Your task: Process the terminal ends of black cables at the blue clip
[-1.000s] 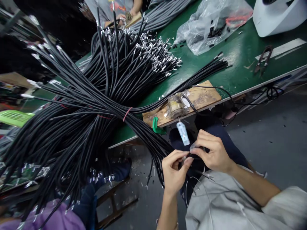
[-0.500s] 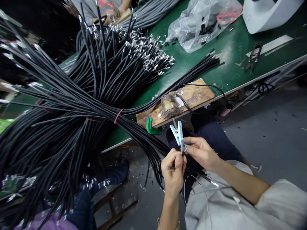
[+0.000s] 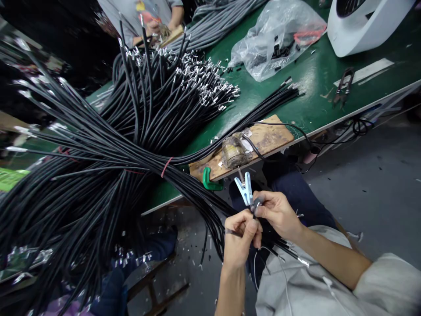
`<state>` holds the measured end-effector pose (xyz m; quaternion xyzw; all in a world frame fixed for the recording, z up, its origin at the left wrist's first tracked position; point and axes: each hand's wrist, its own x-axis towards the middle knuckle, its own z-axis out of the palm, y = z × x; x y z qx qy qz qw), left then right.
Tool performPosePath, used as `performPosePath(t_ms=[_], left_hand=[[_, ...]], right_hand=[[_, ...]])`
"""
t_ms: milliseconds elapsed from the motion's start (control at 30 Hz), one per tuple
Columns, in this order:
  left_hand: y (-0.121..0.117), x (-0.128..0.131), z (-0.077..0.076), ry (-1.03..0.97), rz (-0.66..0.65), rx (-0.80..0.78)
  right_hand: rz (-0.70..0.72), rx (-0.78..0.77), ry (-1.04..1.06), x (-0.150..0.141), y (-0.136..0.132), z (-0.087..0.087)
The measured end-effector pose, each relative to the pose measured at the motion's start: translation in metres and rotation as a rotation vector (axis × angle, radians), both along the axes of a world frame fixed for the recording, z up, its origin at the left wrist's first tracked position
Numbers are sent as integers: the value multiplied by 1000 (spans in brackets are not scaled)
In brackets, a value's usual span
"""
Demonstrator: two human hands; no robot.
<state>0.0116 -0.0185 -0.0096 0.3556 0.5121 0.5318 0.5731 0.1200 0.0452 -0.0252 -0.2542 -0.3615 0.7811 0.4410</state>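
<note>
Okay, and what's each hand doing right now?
Left hand: closed on a black cable.
Right hand: fingers bent beside the blue clothespin; whether closed on anything cannot be told.

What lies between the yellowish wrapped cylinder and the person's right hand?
Between cylinder and right hand, the head view shows a thin metal shaft, then a light-blue plastic clothespin.

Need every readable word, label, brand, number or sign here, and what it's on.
No text is legible.
Red-and-yellow print on the co-worker's grey shirt: too blurred to read.
Bright green item, left edge: any marking too blurred.
White strip by the snips: no lettering I can make out.
Light-blue clip: no readable marking.
</note>
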Motion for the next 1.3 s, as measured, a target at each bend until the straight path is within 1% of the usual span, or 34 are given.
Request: performPosePath(t_ms=[33,67,100,167,200,233,267,300,333,400,433,467,500,533,567,600,633,667,700,733,800,900,1000,1100,1200,1233,1300], left_hand=[[0,1,-3,-13,6,13],[1,2,-5,-24,12,18],[1,3,-7,-29,20,18],[3,2,-8,-16,44,-5],[4,0,-8,2,54,-21],[4,-2,-6,25,59,-30],[5,-4,-3,56,59,-22],[6,-6,2,95,49,3],[7,-9,6,140,32,45],[10,-12,17,238,-8,150],[11,-13,22,287,-23,196],[12,-13,26,340,-33,230],[12,-14,29,393,-31,250],[12,-14,31,444,-19,261],[11,-14,32,492,-3,264],[10,-14,32,529,15,264],[9,-14,32,552,35,266],[7,-14,31,559,55,275],[6,-14,30,551,76,291],[5,-14,29,532,100,306],[4,-14,26,470,163,325],[9,-13,21,388,232,322],[16,-11,17,342,235,284],[20,-8,17,279,220,224],[19,-6,20,242,203,172],[18,-6,21,246,197,168],[15,-6,21,270,194,180]], right_hand=[[-29,2,-23,-1,-3,1],[-82,44,-69,0,-5,1],[-162,128,-131,1,-7,2],[-361,383,-262,4,-6,2],[-433,511,-308,6,-5,1],[-451,600,-327,8,-3,0],[-400,626,-309,9,0,-1],[-280,583,-255,11,3,-1],[-118,487,-174,12,7,-2],[242,249,12,16,15,-1],[407,161,78,19,20,1],[540,115,100,23,26,3],[634,106,70,26,33,6],[686,122,2,30,40,9],[681,147,-88,32,47,12],[627,169,-176,33,53,16],[543,182,-238,32,59,19],[457,182,-261,29,64,22],[392,173,-239,25,67,24],[356,152,-184,19,68,25],[376,67,-23,6,67,27],[403,-117,191,-9,60,25],[375,-238,310,-14,54,21],[411,-279,372,-14,51,16],[467,-289,379,-13,50,9],[466,-289,370,-12,50,5],[420,-283,332,-7,51,-4]])
